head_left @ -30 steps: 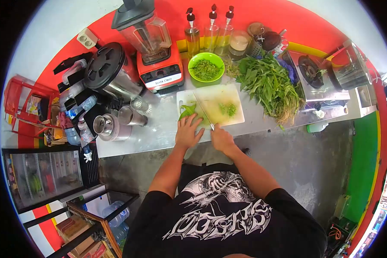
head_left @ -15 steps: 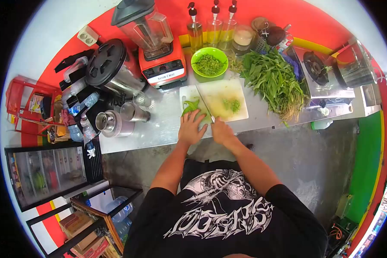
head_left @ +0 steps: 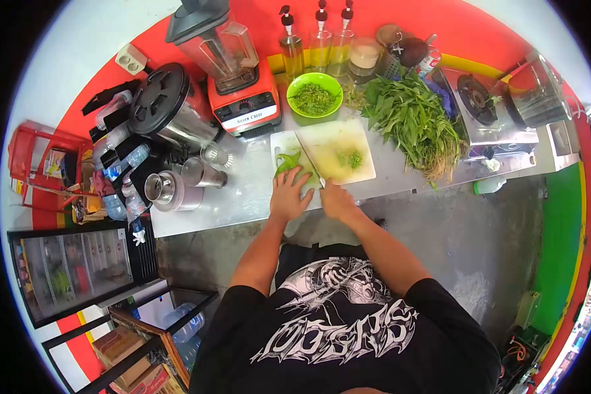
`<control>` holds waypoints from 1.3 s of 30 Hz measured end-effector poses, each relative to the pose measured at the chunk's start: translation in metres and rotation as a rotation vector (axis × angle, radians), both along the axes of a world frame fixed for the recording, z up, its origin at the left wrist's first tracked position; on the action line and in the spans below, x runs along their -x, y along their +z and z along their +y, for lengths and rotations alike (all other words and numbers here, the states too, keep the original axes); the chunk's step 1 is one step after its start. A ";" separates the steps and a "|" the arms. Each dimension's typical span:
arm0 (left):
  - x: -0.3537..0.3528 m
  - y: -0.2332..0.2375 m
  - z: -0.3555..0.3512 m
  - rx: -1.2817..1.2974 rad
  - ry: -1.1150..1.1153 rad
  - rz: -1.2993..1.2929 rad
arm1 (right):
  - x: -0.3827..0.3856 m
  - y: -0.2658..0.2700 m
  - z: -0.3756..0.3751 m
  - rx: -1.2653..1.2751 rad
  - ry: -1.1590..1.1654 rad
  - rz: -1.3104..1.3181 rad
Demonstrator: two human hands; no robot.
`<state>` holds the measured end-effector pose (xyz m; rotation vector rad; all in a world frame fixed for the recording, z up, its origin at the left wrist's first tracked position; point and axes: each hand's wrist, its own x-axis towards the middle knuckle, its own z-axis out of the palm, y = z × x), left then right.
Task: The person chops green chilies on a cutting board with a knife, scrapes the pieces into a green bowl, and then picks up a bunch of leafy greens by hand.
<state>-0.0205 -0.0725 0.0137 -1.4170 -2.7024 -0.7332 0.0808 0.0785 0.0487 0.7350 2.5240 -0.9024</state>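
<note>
Almost nothing has moved since half a second ago: the view shifts slightly, while both hands keep nearly the same place over the one cutting board (head_left: 348, 135). One knife (head_left: 308, 156) lies slanting across it, and the right hand (head_left: 337, 199) is wrapped around its handle. Apart from it, but near, the left hand (head_left: 287, 196) rests with fingers stretched on some green leaves (head_left: 286, 161), left of the blade, hiding their lower part. One pile of chopped greens (head_left: 352, 159) is right of the blade. Behind the board I count one green bowl (head_left: 315, 120) with chopped greens and three pump bottles (head_left: 291, 51). One red blender (head_left: 243, 105) reads "SILVER CREST"; the lettering on the black shirt (head_left: 335, 315) I cannot read surely. One large leafy bundle (head_left: 410, 108) crowds the board's right side, before the stove (head_left: 486, 134).
</note>
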 end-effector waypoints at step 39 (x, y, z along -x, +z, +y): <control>-0.004 0.009 0.000 0.110 -0.045 0.032 | -0.030 0.005 0.005 -0.256 -0.093 0.086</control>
